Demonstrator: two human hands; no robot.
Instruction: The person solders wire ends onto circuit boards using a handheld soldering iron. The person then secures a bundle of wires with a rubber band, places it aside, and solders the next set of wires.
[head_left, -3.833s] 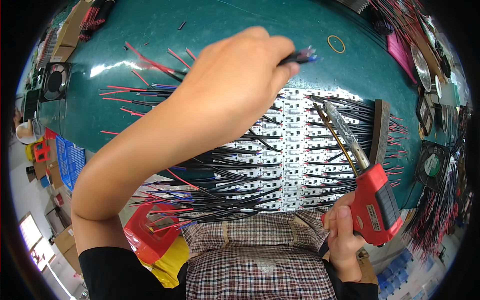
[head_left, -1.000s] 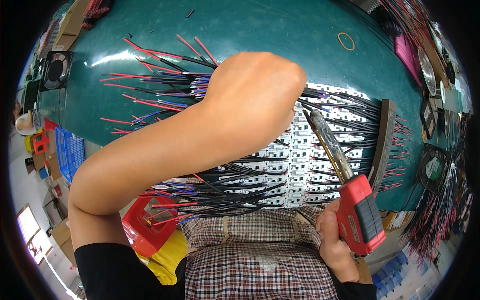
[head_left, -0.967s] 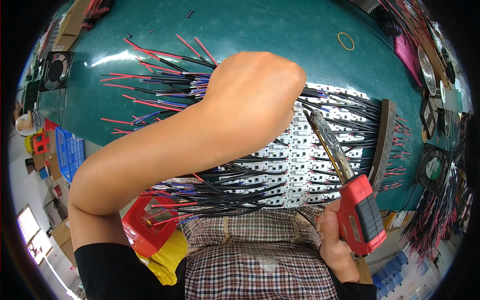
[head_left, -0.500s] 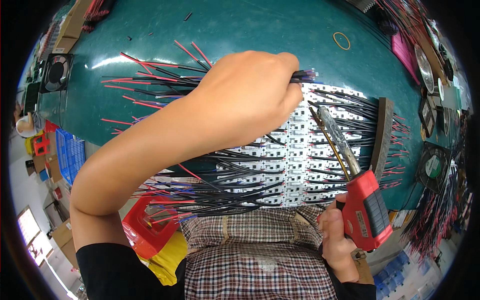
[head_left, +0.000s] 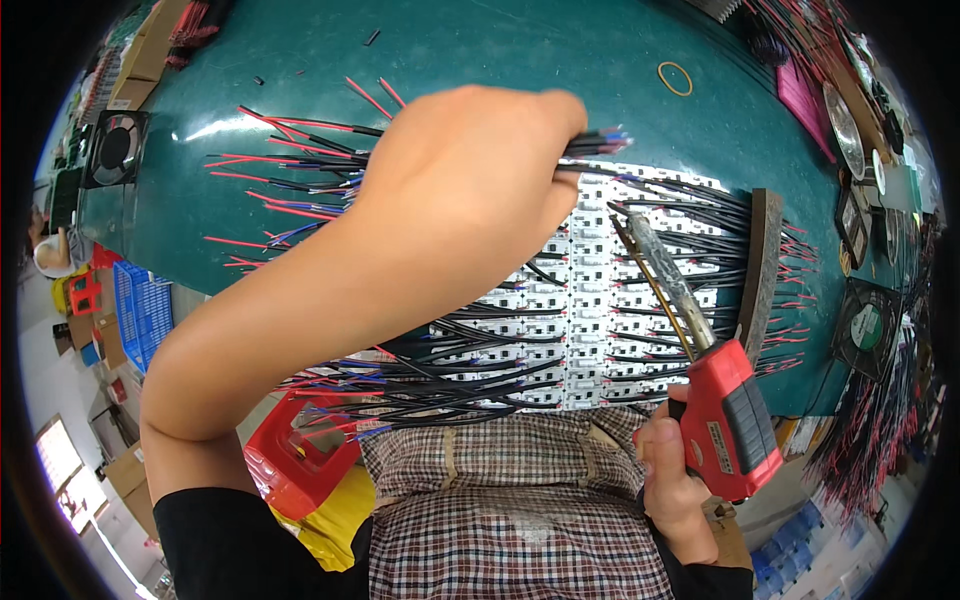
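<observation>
My left hand [head_left: 475, 180] is closed around a bundle of black-sleeved wires [head_left: 600, 142], whose bared ends stick out past the fingers above the far edge of a white circuit board panel [head_left: 588, 300]. Rows of black wires run from both sides of that panel. In my right hand [head_left: 675, 485] is a red-handled soldering gun [head_left: 733, 420]. Its metal barrel slants up and left, and the tip, with a thin brass tube beside it, hovers over the panel's upper right part. A dark bar [head_left: 762, 270] lies across the right-hand wires.
Beneath everything is a green tabletop [head_left: 520, 50]. A rubber band [head_left: 675, 78] lies at the back. Small fans stand at the left [head_left: 115, 148] and right [head_left: 865, 330]. Bundled wires [head_left: 870, 440] hang off the right edge. A red stool [head_left: 300, 455] and blue crate [head_left: 142, 310] stand lower left.
My left hand has shifted slightly left and away from me with the wire bundle. The soldering gun has barely moved, and its tip stays over the panel.
</observation>
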